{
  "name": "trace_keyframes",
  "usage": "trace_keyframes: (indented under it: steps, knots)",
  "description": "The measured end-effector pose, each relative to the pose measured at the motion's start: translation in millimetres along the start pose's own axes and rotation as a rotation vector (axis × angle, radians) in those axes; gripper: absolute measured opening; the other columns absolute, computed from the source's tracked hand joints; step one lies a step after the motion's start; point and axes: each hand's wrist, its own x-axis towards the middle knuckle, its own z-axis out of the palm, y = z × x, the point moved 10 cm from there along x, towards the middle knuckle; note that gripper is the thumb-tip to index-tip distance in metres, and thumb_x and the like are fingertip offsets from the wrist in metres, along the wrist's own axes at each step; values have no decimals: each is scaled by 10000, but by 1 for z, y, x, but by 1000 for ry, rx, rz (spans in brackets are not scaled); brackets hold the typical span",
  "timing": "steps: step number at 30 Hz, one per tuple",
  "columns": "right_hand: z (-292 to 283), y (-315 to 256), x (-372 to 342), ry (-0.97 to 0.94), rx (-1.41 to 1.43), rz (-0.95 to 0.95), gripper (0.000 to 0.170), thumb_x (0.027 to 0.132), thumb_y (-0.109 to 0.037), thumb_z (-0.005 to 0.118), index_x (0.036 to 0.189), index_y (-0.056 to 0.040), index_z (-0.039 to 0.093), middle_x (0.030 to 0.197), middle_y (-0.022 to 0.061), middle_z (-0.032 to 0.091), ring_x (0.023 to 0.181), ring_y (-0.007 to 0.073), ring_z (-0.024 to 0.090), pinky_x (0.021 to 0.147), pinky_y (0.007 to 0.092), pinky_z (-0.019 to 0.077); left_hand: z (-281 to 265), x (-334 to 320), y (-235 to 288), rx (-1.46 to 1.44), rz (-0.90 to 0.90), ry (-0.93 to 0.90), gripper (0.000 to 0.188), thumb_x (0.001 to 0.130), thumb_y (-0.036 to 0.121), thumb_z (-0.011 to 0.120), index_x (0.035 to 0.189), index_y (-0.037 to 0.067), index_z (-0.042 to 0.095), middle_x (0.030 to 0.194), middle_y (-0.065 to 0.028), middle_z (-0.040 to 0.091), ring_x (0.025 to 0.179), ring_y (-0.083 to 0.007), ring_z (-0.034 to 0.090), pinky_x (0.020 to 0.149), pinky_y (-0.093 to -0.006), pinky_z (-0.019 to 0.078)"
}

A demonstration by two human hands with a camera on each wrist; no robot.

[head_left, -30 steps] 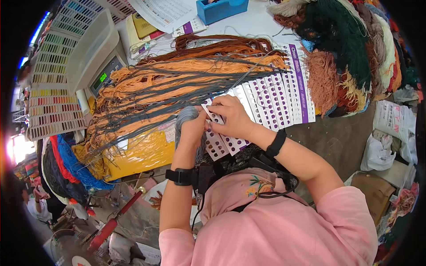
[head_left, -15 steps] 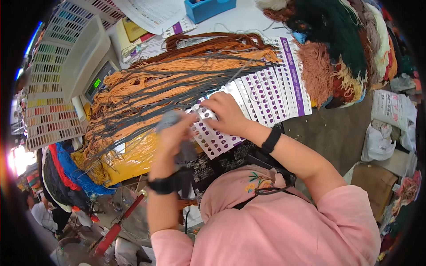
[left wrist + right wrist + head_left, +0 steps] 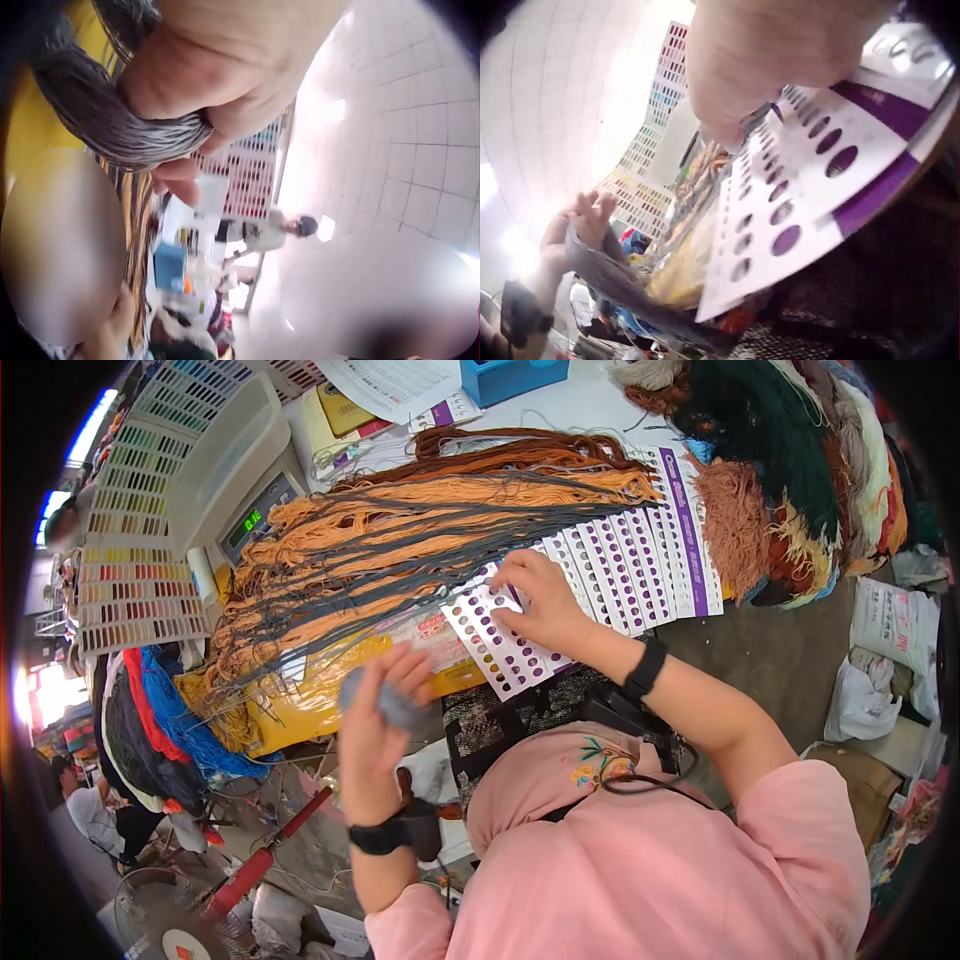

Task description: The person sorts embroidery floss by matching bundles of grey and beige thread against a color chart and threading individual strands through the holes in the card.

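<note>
A skein of grey yarn (image 3: 127,139) hangs from my left hand (image 3: 372,745), caught between thumb and fingers. In the head view the skein blurs with motion, left of the cards and in front of a yellow packet (image 3: 325,705). My right hand (image 3: 545,600) holds the upper end of white strip cards (image 3: 500,650) with rows of round holes, thumb on one side and fingers on the other. The right wrist view shows these cards (image 3: 780,187) fanned out, purple showing through several holes. Its fingertips are partly hidden there.
Orange yarn (image 3: 310,530) and dark grey strands lie across the table behind the hands. A scale (image 3: 262,510) and shade boards (image 3: 150,490) stand at left, a blue box (image 3: 515,380) at the back. Dark green yarn (image 3: 795,450) is heaped at right; a fan (image 3: 165,920) stands low left.
My left hand has left the cards and moved left and toward my body, taking the grey skein along. My right hand stays at the cards, whose near ends now lie more spread out.
</note>
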Motion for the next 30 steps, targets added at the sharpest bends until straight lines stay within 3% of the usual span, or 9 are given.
trace_keyframes:
  steps: [2, 5, 6, 9, 12, 17, 23, 29, 30]
  knots:
    - [-12, -15, -2, 19, 147, 50, 77, 674, -56, 609, 745, -55, 580, 754, 58, 519, 688, 157, 519, 581, 251, 404, 39, 8, -16, -57, -13, -28, 430, 884, 318, 356, 1124, -34, 418, 978, -126, 546, 898, -205, 532, 729, -328, 439]
    - [24, -26, -26, -294, 1001, 684, 54, 730, -75, 583, 749, -25, 584, 647, 30, 540, 536, 94, 503, 482, 200, 388, 74, 11, -30, -19, -30, -161, 477, 892, 359, 296, 1135, -36, 407, 1035, -131, 518, 953, -210, 506, 746, -331, 436]
    - [28, -32, -27, -304, 971, 665, 75, 758, -70, 556, 744, -1, 583, 578, 19, 538, 450, 62, 471, 417, 165, 358, 91, 12, -33, 80, -44, -380, 549, 893, 408, 198, 1143, -40, 394, 1098, -155, 480, 971, -235, 493, 809, -370, 417]
    - [32, -35, -33, -324, 1085, 701, 67, 756, -60, 550, 751, -3, 583, 574, 28, 535, 465, 61, 477, 431, 170, 369, 100, 3, -32, -16, -74, -410, 528, 890, 402, 255, 1138, -37, 410, 1042, -127, 498, 915, -193, 489, 734, -357, 436]
    - [28, -31, -36, -296, 1173, 741, 76, 741, -67, 544, 742, 1, 579, 553, 37, 534, 468, 71, 490, 428, 171, 375, 89, -4, -22, -94, -38, -132, 534, 890, 400, 248, 1129, -45, 422, 958, -128, 529, 820, -189, 510, 692, -345, 443]
    - [24, -32, -41, -247, 1364, 858, 91, 755, -94, 542, 801, -17, 558, 616, 35, 558, 472, 71, 497, 422, 163, 372, 83, 1, -27, 68, 74, -274, 351, 859, 239, 427, 1032, -57, 506, 949, -123, 541, 833, -184, 521, 702, -335, 450]
    - [20, -29, -41, -320, 1012, 714, 115, 781, -128, 534, 800, -15, 545, 606, -11, 508, 466, 34, 417, 416, 162, 323, 86, 4, -32, 1, 90, -134, 257, 809, 120, 521, 1000, -50, 534, 910, -100, 551, 772, -160, 525, 672, -292, 451]
    - [-18, -17, -20, 9, 1120, 469, 100, 788, -147, 540, 817, -52, 557, 682, -12, 518, 535, 40, 444, 425, 161, 329, 57, 12, -25, -196, 48, -92, 190, 832, 156, 485, 894, -15, 540, 880, -83, 558, 631, -94, 503, 538, -228, 444]
    - [-39, -10, -15, 80, 1372, 528, 87, 788, -140, 535, 812, -59, 555, 722, 6, 528, 573, 52, 467, 431, 168, 349, 34, 14, -17, -259, 52, -86, 182, 835, 160, 479, 868, -9, 538, 872, -77, 557, 598, -76, 493, 504, -210, 438]
